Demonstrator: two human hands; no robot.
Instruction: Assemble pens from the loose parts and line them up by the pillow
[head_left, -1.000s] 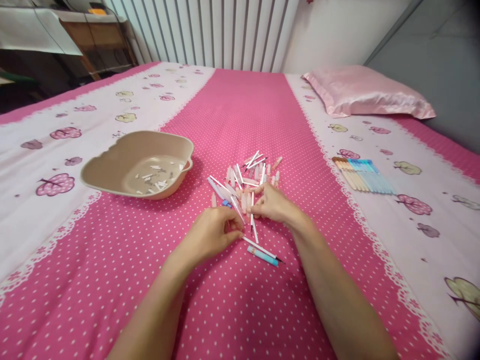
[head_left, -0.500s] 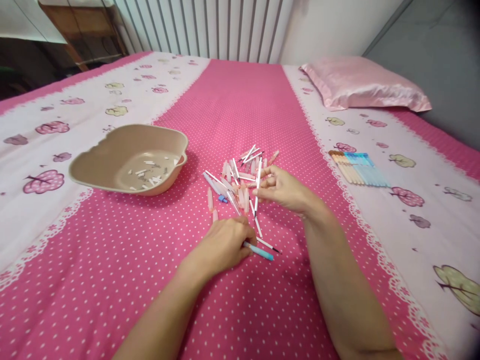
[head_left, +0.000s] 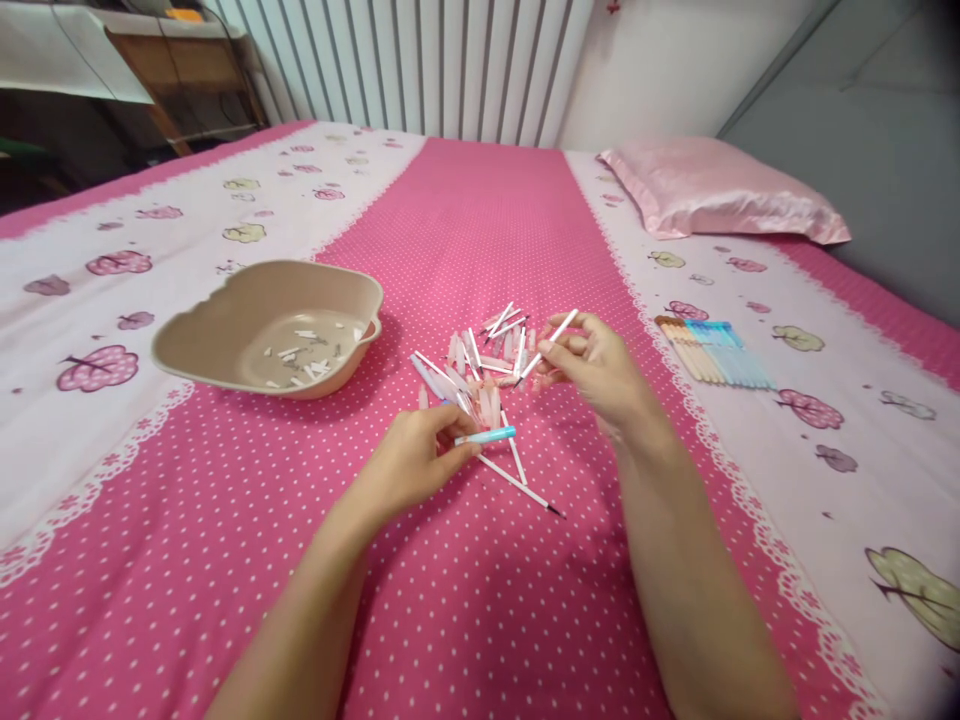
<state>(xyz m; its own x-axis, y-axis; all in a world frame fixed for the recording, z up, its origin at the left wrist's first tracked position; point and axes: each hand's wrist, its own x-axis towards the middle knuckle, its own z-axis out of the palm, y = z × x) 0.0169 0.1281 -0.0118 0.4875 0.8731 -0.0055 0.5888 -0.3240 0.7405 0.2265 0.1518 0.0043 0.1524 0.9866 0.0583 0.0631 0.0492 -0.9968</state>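
Note:
My left hand (head_left: 424,455) pinches a light blue pen barrel (head_left: 487,437) with a brighter blue end, at the near side of a loose pile. In my right hand (head_left: 589,365), thumb and fingers grip a white pen refill (head_left: 556,338), slanted with its dark tip pointing down to the left. Between the hands lies the pile of pink pen parts (head_left: 487,405) and several more white refills. One white refill (head_left: 521,484) with a dark tip lies on the sheet just in front of my left hand.
A beige basin (head_left: 217,335) at the left holds small white bits. At the right, a row of orange-ended and blue-ended pens (head_left: 716,355) lies on the dotted pink and white bedsheet (head_left: 480,600). Farther back are a pink pillow (head_left: 720,190) and a radiator (head_left: 420,65).
My left hand has lifted the blue barrel off the sheet, up and slightly left. My right hand has moved right with the white refill, now tilted from near upright.

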